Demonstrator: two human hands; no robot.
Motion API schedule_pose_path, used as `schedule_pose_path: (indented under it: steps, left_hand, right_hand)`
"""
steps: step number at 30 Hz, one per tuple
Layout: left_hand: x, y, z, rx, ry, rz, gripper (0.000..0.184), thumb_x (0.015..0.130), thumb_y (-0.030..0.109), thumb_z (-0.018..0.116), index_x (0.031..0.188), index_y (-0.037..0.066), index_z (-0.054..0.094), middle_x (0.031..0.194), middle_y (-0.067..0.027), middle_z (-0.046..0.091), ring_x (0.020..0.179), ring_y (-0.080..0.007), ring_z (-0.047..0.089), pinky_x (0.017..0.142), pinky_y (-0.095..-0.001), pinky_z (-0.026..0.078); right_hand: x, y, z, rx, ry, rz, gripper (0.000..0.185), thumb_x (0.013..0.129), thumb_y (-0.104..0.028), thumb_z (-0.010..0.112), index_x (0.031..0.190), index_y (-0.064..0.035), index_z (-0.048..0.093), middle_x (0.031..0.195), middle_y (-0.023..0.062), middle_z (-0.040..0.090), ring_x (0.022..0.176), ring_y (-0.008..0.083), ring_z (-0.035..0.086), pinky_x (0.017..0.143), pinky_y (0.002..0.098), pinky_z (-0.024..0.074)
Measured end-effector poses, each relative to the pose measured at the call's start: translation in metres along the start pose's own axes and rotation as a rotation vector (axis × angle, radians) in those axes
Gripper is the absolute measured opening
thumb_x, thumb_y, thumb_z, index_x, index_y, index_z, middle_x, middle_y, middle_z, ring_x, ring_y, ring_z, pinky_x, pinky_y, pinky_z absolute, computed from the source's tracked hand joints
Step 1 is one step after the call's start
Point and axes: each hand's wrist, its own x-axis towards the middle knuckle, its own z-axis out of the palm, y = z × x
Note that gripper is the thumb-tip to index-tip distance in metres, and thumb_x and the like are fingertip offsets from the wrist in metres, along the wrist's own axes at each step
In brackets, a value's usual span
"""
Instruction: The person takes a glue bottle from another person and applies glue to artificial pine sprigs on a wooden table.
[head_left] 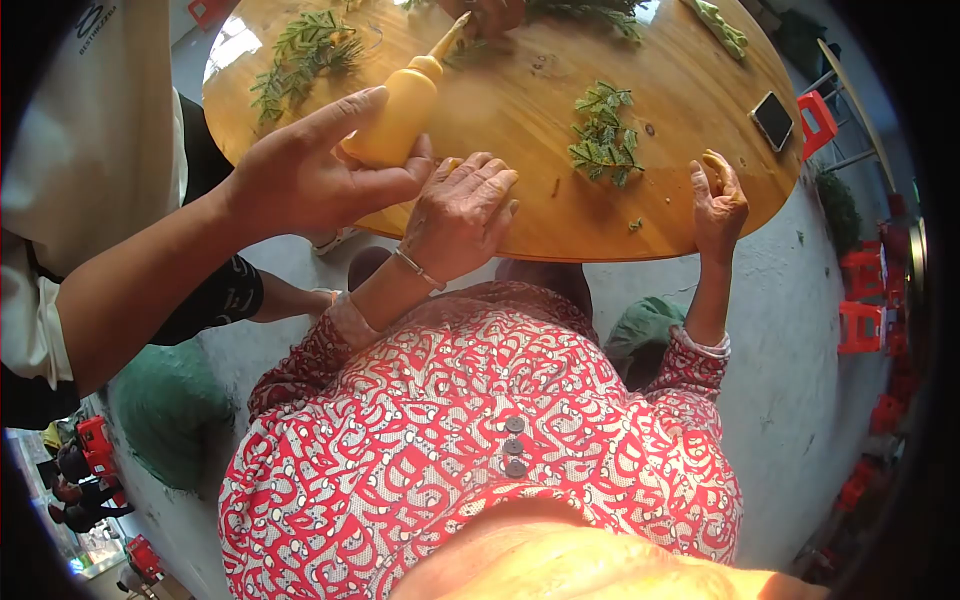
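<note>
My left hand point(462, 215), with a bracelet at its wrist, rests palm down at the near edge of the wooden table point(520, 225). Its fingers lie loosely bent, with yellowish marks near the tips, and I see nothing held. Just beside it, a co-worker's hand point(300, 170) holds a yellow squeeze bottle point(400, 112) with its nozzle tilted up to the right. My right hand point(718, 203) is at the table's right near edge, fingers curled and thumb apart, without a visible object. A green leafy sprig point(606, 135) lies between my hands, nearer the right one.
More green sprigs point(305, 62) lie at the table's far left and far edge. A phone point(772, 122) lies at the right, a green twisted piece point(718, 28) behind it. Another hand point(492, 14) shows at the far edge. Red stools point(862, 327) stand beyond the table.
</note>
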Motion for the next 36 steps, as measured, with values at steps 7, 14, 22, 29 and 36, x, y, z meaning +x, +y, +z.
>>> schedule_pose_path:
  steps: [7,14,22,29,36]
  left_hand:
    - [-0.006,0.003,-0.003,-0.007,-0.004,-0.009,0.030,0.075,0.005,0.068,0.103,0.000,0.061,0.105,-0.0156,0.064,0.108,-0.0333,0.059,0.091,-0.0454,0.044]
    - [-0.007,0.008,-0.007,-0.036,-0.013,-0.003,0.029,0.075,0.006,0.068,0.102,-0.001,0.061,0.105,-0.0160,0.063,0.106,-0.0330,0.059,0.090,-0.0436,0.045]
    - [-0.008,0.012,-0.012,-0.058,-0.022,-0.007,0.030,0.073,0.003,0.069,0.101,-0.001,0.060,0.105,-0.0168,0.063,0.104,-0.0344,0.060,0.089,-0.0429,0.047]
    - [-0.011,0.014,-0.017,-0.060,-0.041,-0.017,0.029,0.075,0.006,0.067,0.102,-0.001,0.060,0.105,-0.0162,0.062,0.104,-0.0336,0.059,0.089,-0.0428,0.047]
    - [-0.018,0.013,-0.017,-0.054,-0.094,-0.063,0.027,0.080,0.012,0.064,0.104,0.001,0.060,0.107,-0.0145,0.061,0.107,-0.0312,0.057,0.090,-0.0432,0.045]
  right_hand:
    - [-0.006,-0.004,-0.003,0.026,-0.022,0.050,0.027,0.083,-0.016,0.071,0.101,0.0027,0.065,0.106,0.0142,0.066,0.101,0.0241,0.062,0.091,0.0338,0.0457]
    - [-0.009,-0.003,-0.005,0.029,-0.029,0.051,0.027,0.084,-0.017,0.071,0.102,0.0022,0.065,0.106,0.0136,0.066,0.103,0.0236,0.062,0.092,0.0340,0.0450]
    - [-0.012,-0.012,-0.011,0.024,-0.049,0.074,0.029,0.084,-0.018,0.071,0.103,0.0029,0.065,0.108,0.0131,0.066,0.104,0.0231,0.061,0.093,0.0342,0.0444]
    - [-0.015,-0.017,-0.012,0.065,-0.065,0.068,0.027,0.084,-0.016,0.070,0.103,0.0035,0.064,0.109,0.0130,0.065,0.104,0.0226,0.060,0.094,0.0337,0.0435]
    - [-0.016,-0.021,-0.014,0.038,-0.074,0.038,0.026,0.083,-0.014,0.070,0.102,0.0030,0.064,0.108,0.0127,0.066,0.104,0.0230,0.060,0.093,0.0337,0.0437]
